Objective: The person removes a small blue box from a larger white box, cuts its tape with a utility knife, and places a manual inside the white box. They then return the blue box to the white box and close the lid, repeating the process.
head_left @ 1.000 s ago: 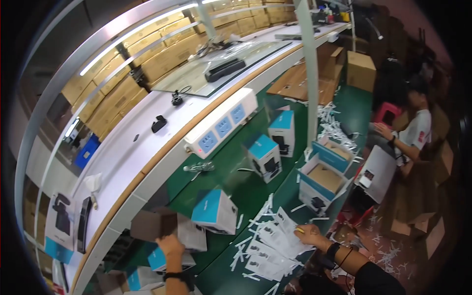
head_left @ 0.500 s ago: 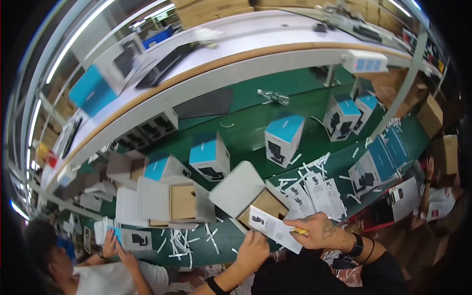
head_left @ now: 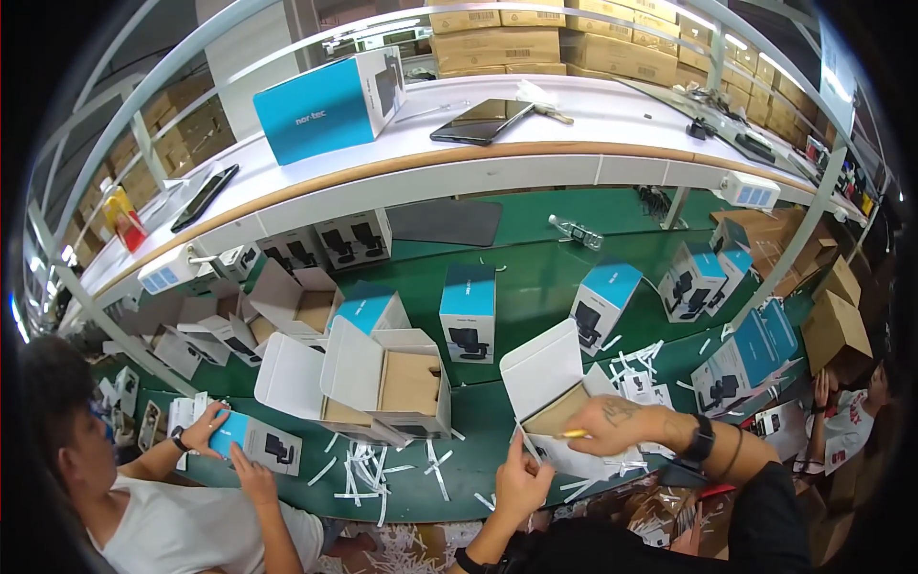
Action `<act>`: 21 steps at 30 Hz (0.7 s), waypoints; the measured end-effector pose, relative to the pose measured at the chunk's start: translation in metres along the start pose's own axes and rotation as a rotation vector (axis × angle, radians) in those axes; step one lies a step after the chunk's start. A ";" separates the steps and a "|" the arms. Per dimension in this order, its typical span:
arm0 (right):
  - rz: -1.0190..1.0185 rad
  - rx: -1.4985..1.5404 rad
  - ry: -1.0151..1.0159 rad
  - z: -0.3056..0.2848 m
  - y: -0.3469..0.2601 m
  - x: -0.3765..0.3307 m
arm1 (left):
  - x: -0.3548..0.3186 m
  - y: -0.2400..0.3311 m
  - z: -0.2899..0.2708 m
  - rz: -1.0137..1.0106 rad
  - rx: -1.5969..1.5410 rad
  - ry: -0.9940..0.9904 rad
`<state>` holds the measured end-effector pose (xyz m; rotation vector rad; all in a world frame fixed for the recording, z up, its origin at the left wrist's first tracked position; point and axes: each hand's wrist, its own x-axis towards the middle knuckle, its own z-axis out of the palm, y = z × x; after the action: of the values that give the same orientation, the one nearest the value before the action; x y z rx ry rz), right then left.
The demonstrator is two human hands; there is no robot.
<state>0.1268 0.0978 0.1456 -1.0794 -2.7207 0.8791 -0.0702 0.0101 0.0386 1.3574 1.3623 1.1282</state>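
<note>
An open white box (head_left: 547, 371) stands at the table's front edge with its lid raised and brown cardboard inside. My left hand (head_left: 522, 485) pinches its front left edge with thumb and fingers. Over the box opening, my right hand (head_left: 612, 426) is closed round a small yellow tool (head_left: 574, 433), whose exact kind I cannot make out. My right hand and wrist cover part of the opening; the leaflet I held earlier is not clearly visible. Printed leaflets (head_left: 645, 387) and white paper strips lie just beyond my right hand.
Open boxes (head_left: 406, 383) stand to the left. Closed blue-topped boxes (head_left: 469, 311) sit farther back, with a plastic bottle (head_left: 577, 232) behind. Paper strips (head_left: 368, 478) litter the green table. A co-worker's hands (head_left: 251, 478) touch a box at left. A shelf (head_left: 535, 158) crosses above.
My right hand has moved from holding a white leaflet in front of the box to over its opening. My left hand has left the leaflet for the box edge. The whole view has turned.
</note>
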 end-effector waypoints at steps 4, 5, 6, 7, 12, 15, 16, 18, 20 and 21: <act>0.107 -0.076 -0.249 0.024 -0.002 0.056 | -0.008 -0.013 -0.013 -0.096 -0.232 -0.062; 0.211 -0.136 -0.071 0.039 -0.013 0.064 | -0.010 -0.018 -0.018 -0.157 -0.365 -0.066; 0.300 -0.200 0.093 0.052 -0.017 0.068 | -0.013 -0.022 -0.026 -0.170 -0.370 -0.068; 0.309 -0.200 0.079 0.055 -0.021 0.060 | -0.017 -0.024 -0.036 -0.178 -0.333 -0.020; 0.256 0.201 0.976 0.077 -0.004 -0.035 | -0.030 -0.010 -0.079 -0.070 0.187 -0.055; 0.821 0.536 0.735 0.114 0.024 -0.068 | -0.012 0.003 -0.058 0.356 0.412 -0.070; 0.772 0.526 0.708 0.136 0.026 -0.064 | -0.006 0.007 -0.045 0.579 0.511 -0.065; 0.751 0.516 0.682 0.147 0.016 -0.053 | -0.005 0.019 -0.015 0.539 0.592 -0.155; 0.773 0.458 0.520 0.136 0.008 -0.044 | -0.009 0.024 0.002 0.443 0.804 -0.274; 0.786 0.469 0.526 0.133 0.012 -0.052 | -0.010 0.020 0.005 0.446 0.807 -0.293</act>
<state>0.1359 0.0069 0.0349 -1.9268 -1.5425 1.0310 -0.0610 0.0002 0.0571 2.3922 1.3815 0.5915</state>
